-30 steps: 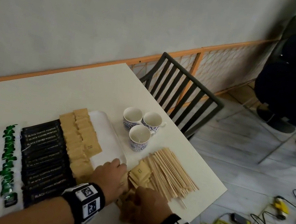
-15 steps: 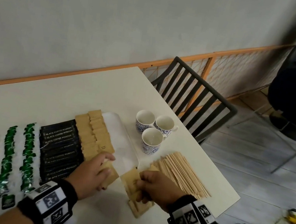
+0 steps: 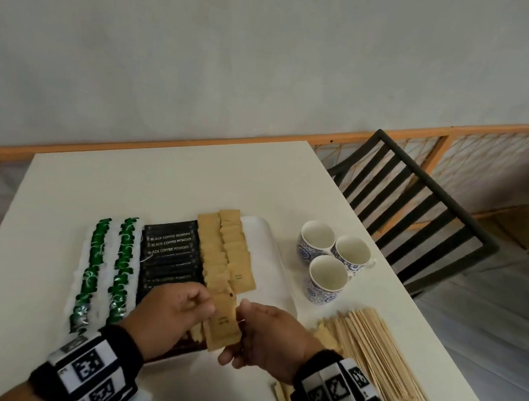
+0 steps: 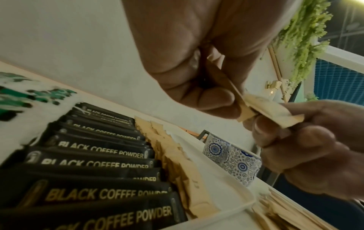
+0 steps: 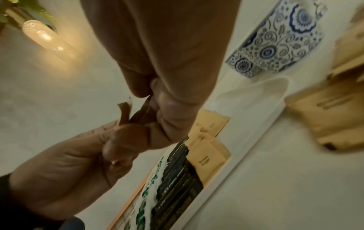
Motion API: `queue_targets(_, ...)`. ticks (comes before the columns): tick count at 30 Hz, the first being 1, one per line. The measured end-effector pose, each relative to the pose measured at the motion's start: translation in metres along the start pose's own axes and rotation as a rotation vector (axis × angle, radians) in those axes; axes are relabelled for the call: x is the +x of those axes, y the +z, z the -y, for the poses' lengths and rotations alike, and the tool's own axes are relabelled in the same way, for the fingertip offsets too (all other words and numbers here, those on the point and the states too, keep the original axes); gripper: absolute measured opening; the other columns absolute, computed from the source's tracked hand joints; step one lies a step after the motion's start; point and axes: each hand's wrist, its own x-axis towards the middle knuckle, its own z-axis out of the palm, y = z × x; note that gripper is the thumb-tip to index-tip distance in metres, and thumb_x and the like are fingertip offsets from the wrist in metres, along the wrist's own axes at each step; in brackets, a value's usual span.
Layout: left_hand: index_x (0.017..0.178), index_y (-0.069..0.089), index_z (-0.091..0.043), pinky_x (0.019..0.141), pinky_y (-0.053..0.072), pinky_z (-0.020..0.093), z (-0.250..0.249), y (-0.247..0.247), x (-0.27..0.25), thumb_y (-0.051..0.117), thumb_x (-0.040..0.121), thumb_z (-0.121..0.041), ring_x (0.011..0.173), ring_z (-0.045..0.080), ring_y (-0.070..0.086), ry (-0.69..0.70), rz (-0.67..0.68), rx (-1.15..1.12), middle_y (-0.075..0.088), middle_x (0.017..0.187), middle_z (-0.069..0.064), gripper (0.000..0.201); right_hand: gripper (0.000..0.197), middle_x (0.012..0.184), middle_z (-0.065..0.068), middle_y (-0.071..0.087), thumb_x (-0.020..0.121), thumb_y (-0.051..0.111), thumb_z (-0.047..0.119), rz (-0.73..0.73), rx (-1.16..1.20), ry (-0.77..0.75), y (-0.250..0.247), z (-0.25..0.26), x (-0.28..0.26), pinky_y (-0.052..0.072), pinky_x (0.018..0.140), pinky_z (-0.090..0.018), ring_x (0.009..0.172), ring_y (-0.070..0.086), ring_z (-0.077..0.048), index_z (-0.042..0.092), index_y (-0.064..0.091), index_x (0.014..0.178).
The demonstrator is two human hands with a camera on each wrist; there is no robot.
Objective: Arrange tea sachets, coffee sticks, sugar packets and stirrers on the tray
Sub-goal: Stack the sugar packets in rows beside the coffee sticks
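Observation:
A white tray holds two rows of green tea sachets, a row of black coffee sticks and two columns of brown sugar packets. Over the tray's near end, a small stack of sugar packets is held up between both hands. My left hand pinches its left edge and my right hand pinches its right edge. The left wrist view shows the held packets between thumb and fingers. Wooden stirrers lie in a pile on the table to the right.
Three blue-patterned cups stand right of the tray. Loose sugar packets lie beside the stirrers, and more lie under my right wrist. A black slatted chair stands at the table's right side. The table's edge runs close behind the stirrers.
My right hand has brought the stack of sugar packets from the table leftward and up, over the tray's near end. My left hand has left the tray's packets and now pinches the stack too.

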Motion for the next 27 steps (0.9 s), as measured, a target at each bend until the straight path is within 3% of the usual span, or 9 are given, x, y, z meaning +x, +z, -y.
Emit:
queue_targets(2, 0.075, 0.068, -0.022, 0.063, 0.046, 0.015, 0.003, -0.003, 0.001, 0.065, 0.089, -0.023, 0.066, 0.0, 0.061, -0.002, -0.07, 0.007, 0.069, 0.075, -0.011, 0.015, 0.038, 0.104, -0.024, 0.061, 0.096, 0.052, 0.038, 0.089, 0.063, 0.027, 0.001, 0.0, 0.008, 0.053, 0.07, -0.034, 0.081, 0.064, -0.032, 0.005, 0.058, 0.114)
queue_targets(4, 0.072, 0.07, -0.024, 0.064, 0.045, 0.018, 0.005, -0.004, 0.002, 0.066, 0.088, -0.025, 0.067, 0.001, 0.063, -0.016, -0.125, -0.001, 0.07, 0.073, -0.011, 0.016, 0.033, 0.1, -0.021, 0.062, 0.088, 0.066, 0.028, 0.103, -0.003, 0.013, 0.001, 0.001, 0.015, 0.054, 0.072, -0.034, 0.082, 0.065, -0.03, 0.007, 0.057, 0.112)
queue_targets(8, 0.066, 0.069, -0.023, 0.057, 0.042, 0.01, 0.007, -0.004, 0.003, 0.069, 0.085, -0.025, 0.06, -0.002, 0.058, -0.043, -0.098, 0.049, 0.066, 0.064, -0.017, 0.02, 0.005, 0.076, -0.007, 0.065, 0.088, 0.067, 0.009, -0.099, -0.131, -0.071, -0.001, 0.0, 0.028, 0.047, 0.056, -0.023, 0.063, 0.061, -0.017, 0.01, 0.065, 0.092)
queue_targets(11, 0.059, 0.067, -0.023, 0.055, 0.039, 0.012, 0.011, -0.001, 0.004, 0.074, 0.081, -0.029, 0.058, 0.0, 0.056, -0.052, -0.02, 0.129, 0.062, 0.057, -0.019, 0.024, 0.01, 0.078, -0.007, 0.064, 0.085, 0.07, 0.008, -0.159, -0.068, -0.089, -0.009, 0.001, 0.035, 0.04, 0.053, -0.022, 0.063, 0.058, -0.016, 0.008, 0.065, 0.093)
queue_targets(14, 0.068, 0.072, -0.025, 0.064, 0.044, 0.011, 0.014, 0.005, 0.007, 0.074, 0.081, -0.03, 0.072, -0.003, 0.062, -0.069, 0.029, 0.147, 0.068, 0.072, -0.023, 0.014, 0.007, 0.08, -0.009, 0.063, 0.087, 0.068, 0.008, -0.268, -0.13, -0.123, -0.018, 0.009, 0.042, 0.04, 0.05, -0.023, 0.062, 0.058, -0.016, 0.011, 0.063, 0.091)
queue_targets(17, 0.078, 0.071, -0.028, 0.068, 0.041, 0.005, 0.016, 0.006, 0.008, 0.069, 0.083, -0.022, 0.082, -0.008, 0.06, -0.091, 0.019, 0.152, 0.069, 0.081, -0.021, 0.008, 0.008, 0.085, -0.007, 0.065, 0.091, 0.063, 0.017, -0.55, -0.712, -0.137, -0.035, 0.024, 0.052, 0.05, 0.06, -0.033, 0.069, 0.063, -0.019, 0.015, 0.056, 0.086)
queue_targets(20, 0.086, 0.065, -0.029, 0.064, 0.042, 0.01, 0.018, 0.004, 0.008, 0.061, 0.087, -0.012, 0.078, -0.001, 0.059, -0.111, 0.018, 0.149, 0.065, 0.09, -0.016, 0.018, 0.005, 0.105, -0.008, 0.064, 0.093, 0.052, 0.02, -0.614, -1.37, -0.023, -0.052, 0.035, 0.06, 0.039, 0.073, -0.026, 0.1, 0.061, -0.026, 0.015, 0.054, 0.093)
queue_targets(24, 0.095, 0.056, -0.036, 0.064, 0.053, 0.025, 0.023, 0.002, 0.008, 0.056, 0.089, -0.007, 0.071, 0.009, 0.062, -0.123, 0.015, 0.11, 0.062, 0.097, -0.012, 0.03, 0.021, 0.116, -0.007, 0.063, 0.094, 0.05, 0.016, -0.523, -1.5, 0.036, -0.057, 0.038, 0.072, 0.035, 0.077, -0.023, 0.11, 0.057, -0.025, 0.012, 0.059, 0.113)
queue_targets(27, 0.111, 0.044, -0.04, 0.056, 0.051, 0.02, 0.021, 0.002, 0.008, 0.055, 0.092, -0.008, 0.064, 0.016, 0.063, -0.146, -0.002, 0.082, 0.06, 0.094, -0.003, 0.039, 0.025, 0.116, -0.008, 0.063, 0.093, 0.051, 0.013, -0.512, -1.446, 0.015, -0.056, 0.039, 0.083, 0.039, 0.08, -0.025, 0.108, 0.057, -0.025, 0.016, 0.057, 0.118)
